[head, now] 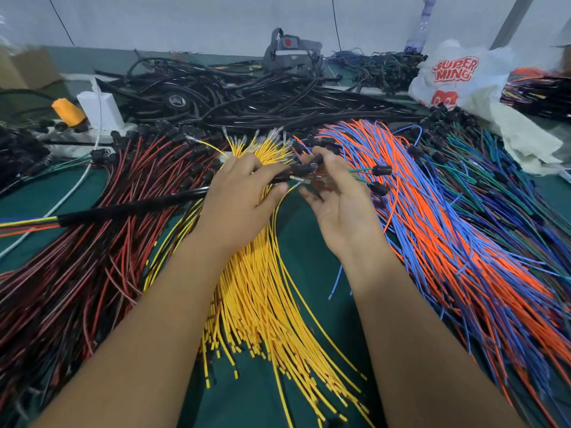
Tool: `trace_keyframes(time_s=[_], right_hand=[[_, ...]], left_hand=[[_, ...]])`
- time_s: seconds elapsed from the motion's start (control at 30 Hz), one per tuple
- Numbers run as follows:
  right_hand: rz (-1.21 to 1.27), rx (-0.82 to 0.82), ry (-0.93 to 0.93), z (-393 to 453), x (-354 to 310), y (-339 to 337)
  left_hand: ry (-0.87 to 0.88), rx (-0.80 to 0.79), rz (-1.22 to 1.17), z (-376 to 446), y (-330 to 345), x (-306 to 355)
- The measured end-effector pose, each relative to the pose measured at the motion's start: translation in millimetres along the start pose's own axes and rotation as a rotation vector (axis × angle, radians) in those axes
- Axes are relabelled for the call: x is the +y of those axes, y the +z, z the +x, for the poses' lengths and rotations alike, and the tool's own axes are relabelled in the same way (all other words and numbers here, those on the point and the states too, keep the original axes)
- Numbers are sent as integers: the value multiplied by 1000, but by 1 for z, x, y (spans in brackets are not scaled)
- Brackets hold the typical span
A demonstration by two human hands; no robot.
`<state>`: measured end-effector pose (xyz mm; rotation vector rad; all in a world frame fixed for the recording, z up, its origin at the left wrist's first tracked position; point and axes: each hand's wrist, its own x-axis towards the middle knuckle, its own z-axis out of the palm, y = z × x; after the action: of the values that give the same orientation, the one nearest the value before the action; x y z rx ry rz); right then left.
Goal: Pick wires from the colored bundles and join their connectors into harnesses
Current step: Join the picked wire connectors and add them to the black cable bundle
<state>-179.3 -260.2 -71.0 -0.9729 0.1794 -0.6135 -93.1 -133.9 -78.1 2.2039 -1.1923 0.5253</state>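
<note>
The left hand point(244, 193) pinches black connectors point(301, 169) lying crosswise toward the right hand point(336, 196), whose loosely curled grip meets their tips.

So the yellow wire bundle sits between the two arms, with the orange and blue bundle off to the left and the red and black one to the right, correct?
Not quite: the sides are swapped. In the head view the yellow wire bundle lies between the arms, but the orange and blue bundle is to the right and the red and black one to the left.
</note>
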Motion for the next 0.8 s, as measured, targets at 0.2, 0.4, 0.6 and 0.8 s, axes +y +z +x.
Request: trace_keyframes(time_s=[0.2,0.4,0.6,0.8], right_hand=[[-28,-45,-52,1,2,-1],[-43,-17,6,2,3,2],[-38,-25,62,0,9,4],[-33,-13,28,0,6,0]], left_hand=[[16,1,53,0,0,-1],[-33,42,88,1,-1,-3],[-67,73,62,-2,-1,-6],[-24,41,-38,-3,1,-3]])
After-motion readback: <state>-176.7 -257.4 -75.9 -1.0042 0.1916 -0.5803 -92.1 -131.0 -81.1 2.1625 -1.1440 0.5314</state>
